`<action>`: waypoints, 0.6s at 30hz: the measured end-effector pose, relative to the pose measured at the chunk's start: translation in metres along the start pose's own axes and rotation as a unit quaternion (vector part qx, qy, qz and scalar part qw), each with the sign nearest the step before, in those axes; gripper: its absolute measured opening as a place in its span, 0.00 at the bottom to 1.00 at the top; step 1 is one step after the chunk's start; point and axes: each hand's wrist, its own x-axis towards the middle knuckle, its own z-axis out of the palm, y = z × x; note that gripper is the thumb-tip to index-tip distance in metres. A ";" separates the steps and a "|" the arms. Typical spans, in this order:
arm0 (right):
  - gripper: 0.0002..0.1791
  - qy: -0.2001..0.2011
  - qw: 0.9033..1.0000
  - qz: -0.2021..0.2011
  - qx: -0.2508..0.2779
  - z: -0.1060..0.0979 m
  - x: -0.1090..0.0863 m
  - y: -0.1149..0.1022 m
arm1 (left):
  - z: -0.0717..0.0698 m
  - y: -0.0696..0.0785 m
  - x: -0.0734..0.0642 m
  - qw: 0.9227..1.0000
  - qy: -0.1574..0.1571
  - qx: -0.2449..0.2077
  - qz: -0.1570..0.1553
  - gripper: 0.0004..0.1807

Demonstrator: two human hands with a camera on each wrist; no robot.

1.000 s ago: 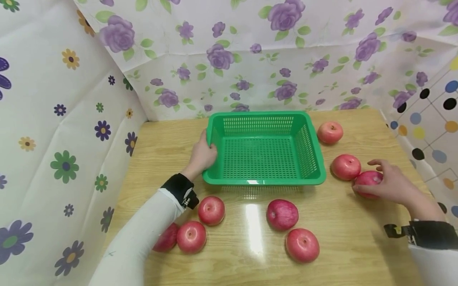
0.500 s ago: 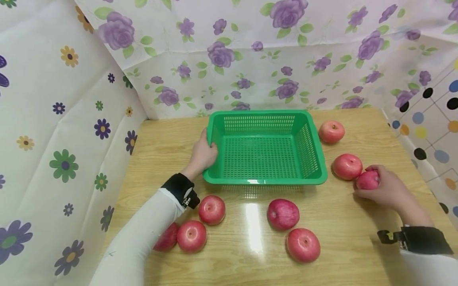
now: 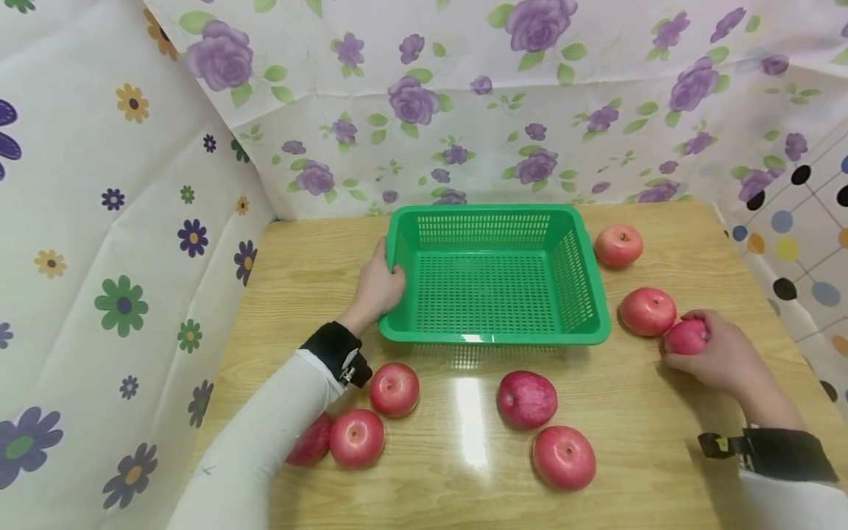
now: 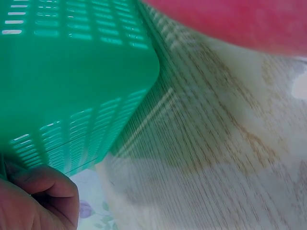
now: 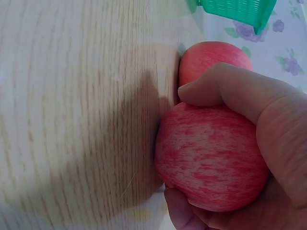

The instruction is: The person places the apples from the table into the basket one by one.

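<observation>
A green plastic basket [image 3: 493, 338] with slotted walls stands at the back middle of the table, nothing inside it. My left hand [image 3: 380, 287] grips its left rim; the left wrist view shows curled fingers [image 4: 57, 189] against the slotted wall. At the right, my right hand [image 3: 722, 353] holds a red apple [image 5: 211, 155], thumb on one side and fingertips curled under the other. Another apple [image 3: 648, 311] sits right beside the held one, on the basket's side. Farther back lies a paler apple [image 3: 619, 245], close to the basket's right wall.
In front of the basket lie a dark red apple [image 3: 527, 399] and a lighter one [image 3: 564, 457]. Near my left forearm are several more, among them one apple [image 3: 394, 389] and a partly hidden apple [image 3: 311, 442]. Patterned sheets [image 3: 464, 110] enclose the wooden table [image 3: 477, 508].
My right hand has moved slightly left and closed its fingers round the apple, which has turned a little in place. My left hand keeps its grip on the basket.
</observation>
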 end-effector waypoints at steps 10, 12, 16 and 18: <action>0.56 0.009 1.000 -0.001 -0.003 0.001 -0.001 0.001 | 0.001 0.000 0.000 1.000 -0.005 -0.004 -0.003 0.38; 0.56 0.008 1.000 -0.002 -0.003 0.001 -0.001 0.001 | 0.001 0.000 0.000 1.000 -0.005 -0.004 -0.006 0.38; 0.55 0.008 1.000 -0.004 0.000 0.001 -0.001 0.004 | 0.000 0.001 -0.001 1.000 -0.006 -0.002 -0.007 0.38; 0.55 0.010 1.000 -0.005 0.003 0.001 -0.001 0.006 | 0.000 0.002 -0.001 1.000 -0.007 0.001 -0.007 0.38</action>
